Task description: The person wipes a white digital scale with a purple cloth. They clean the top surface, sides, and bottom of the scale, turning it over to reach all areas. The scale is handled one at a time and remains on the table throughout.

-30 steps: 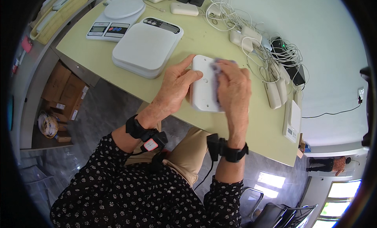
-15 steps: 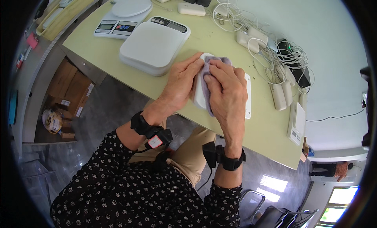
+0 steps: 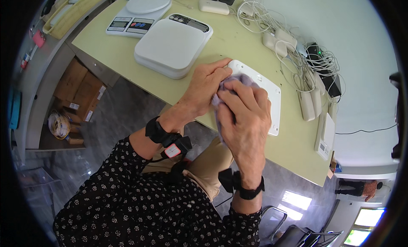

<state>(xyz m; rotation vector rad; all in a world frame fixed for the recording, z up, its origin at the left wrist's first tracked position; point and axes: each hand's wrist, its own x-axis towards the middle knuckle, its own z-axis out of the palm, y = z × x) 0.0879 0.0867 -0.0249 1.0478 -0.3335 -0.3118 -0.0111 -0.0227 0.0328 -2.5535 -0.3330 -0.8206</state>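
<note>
In front of me at the table's near edge is a white flat device (image 3: 274, 107), probably a scale with its underside up, since small round marks show at its corners. My left hand (image 3: 203, 84) grips its left edge, the thumb near the upper left corner. My right hand (image 3: 250, 115) is closed over a greyish-purple cloth (image 3: 245, 79) and presses it against the device's face and left side. Part of the cloth hangs below the right hand. Both hands and the cloth hide much of the device.
A white square scale (image 3: 172, 45) stands to the left on the pale green table (image 3: 293, 149), with a round-plate kitchen scale (image 3: 138, 21) behind it. Tangled white cables (image 3: 293, 51) and adapters lie at the back right. Another small scale (image 3: 325, 136) sits at the right edge.
The white device's underside now shows more, and its left side less. My right hand has moved slightly toward me with the cloth bunched under it. The view has shifted a little.
</note>
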